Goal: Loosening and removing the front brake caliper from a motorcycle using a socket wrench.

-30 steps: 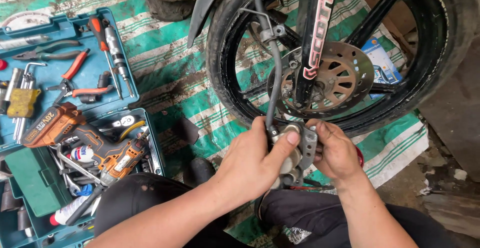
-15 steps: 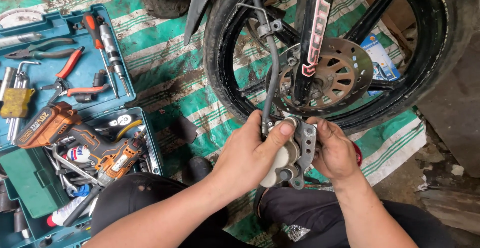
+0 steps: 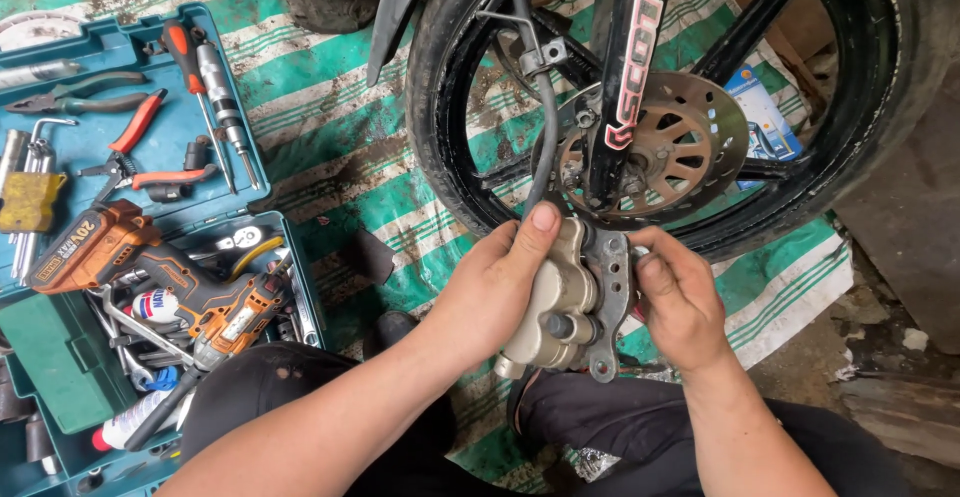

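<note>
While the motorcycle front wheel (image 3: 660,107) stands upright on a green-and-white striped tarp (image 3: 340,147), everything else sits around it: the open teal tool case (image 3: 90,137) lies well to the wheel's left, holding an orange cordless drill (image 3: 150,277), red-handled pliers (image 3: 135,147) and a screwdriver (image 3: 195,77). At the wheel's hub the perforated brake disc (image 3: 690,147) sits beside the fork leg (image 3: 625,67). Just below the wheel's lower rim, off the disc, is the brake caliper (image 3: 565,302), a dull metal body with its bracket on the right, joined to a black brake hose (image 3: 540,107) that climbs up across the wheel. The left hand (image 3: 490,292) is wrapped around the caliper's left side, thumb pressed on its top. The right hand (image 3: 680,302) is closed on the bracket edge, fingers pinching it
</note>
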